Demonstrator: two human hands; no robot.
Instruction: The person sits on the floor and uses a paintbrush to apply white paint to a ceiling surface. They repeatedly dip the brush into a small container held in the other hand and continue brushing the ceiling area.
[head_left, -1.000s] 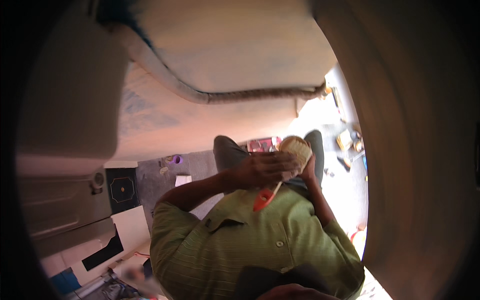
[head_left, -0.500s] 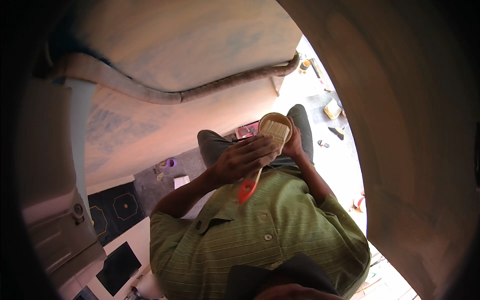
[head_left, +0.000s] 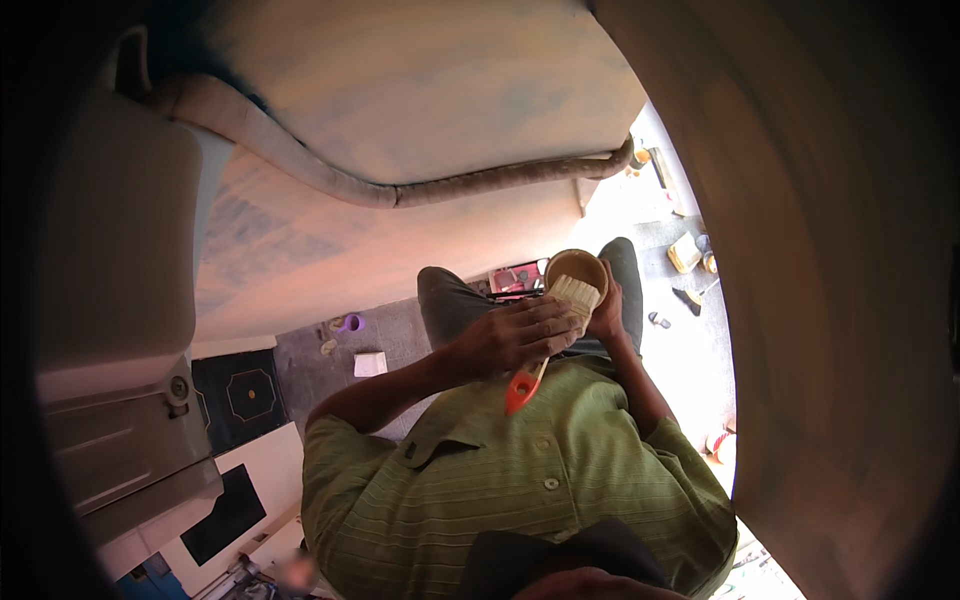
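Observation:
At chest height, my left hand is closed on a wide paintbrush with pale bristles and a red-tipped handle, pointing down toward my shirt. Beyond the bristles, my right hand grips a round tan container by its right side. The bristles overlap the container's near rim and hide part of its inside; whether they touch it is hard to tell.
A mottled painted wall carries a curved pipe. Close on the right is a large curved dark surface; at left, a grey panel. Below lie a pink tray, purple container, pale square and several scattered items.
The brush has slid a little toward me from over the container, showing more of its inside. Both hands keep their grip. The surroundings shifted in view as my head moved.

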